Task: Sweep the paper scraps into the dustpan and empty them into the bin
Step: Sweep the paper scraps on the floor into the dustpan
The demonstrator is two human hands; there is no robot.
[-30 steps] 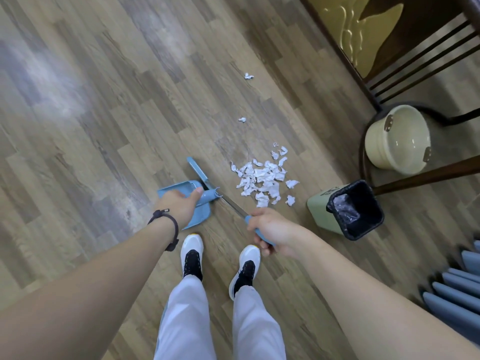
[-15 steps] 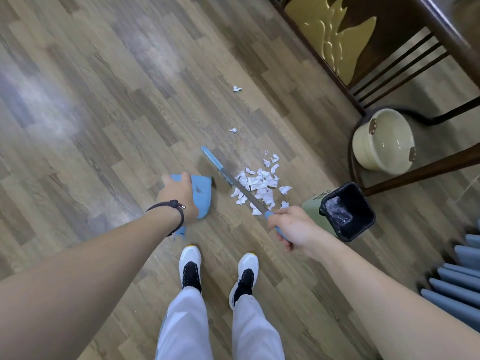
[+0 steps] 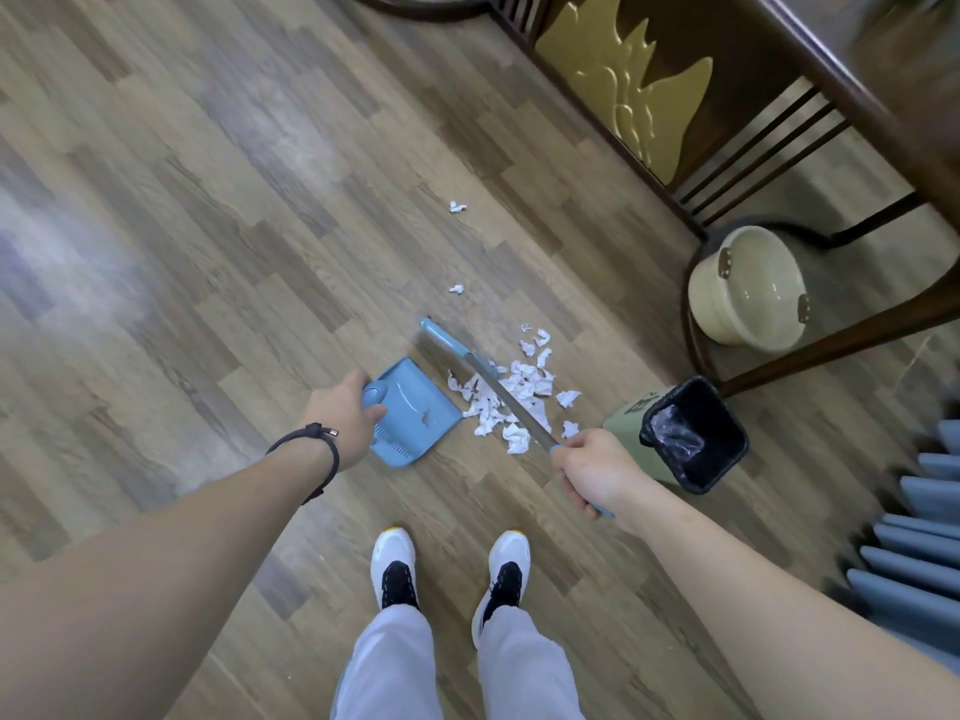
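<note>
Flanking scraps: dustpan (touching), bin.

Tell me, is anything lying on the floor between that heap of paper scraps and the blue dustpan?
Nothing visible does. The dustpan, held by the left hand, has its open edge right beside the paper scraps. Only the broom in the right hand crosses above them.

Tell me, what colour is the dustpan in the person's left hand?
Light blue. The dustpan, held by the left hand, shows clearly in the head view.
</note>
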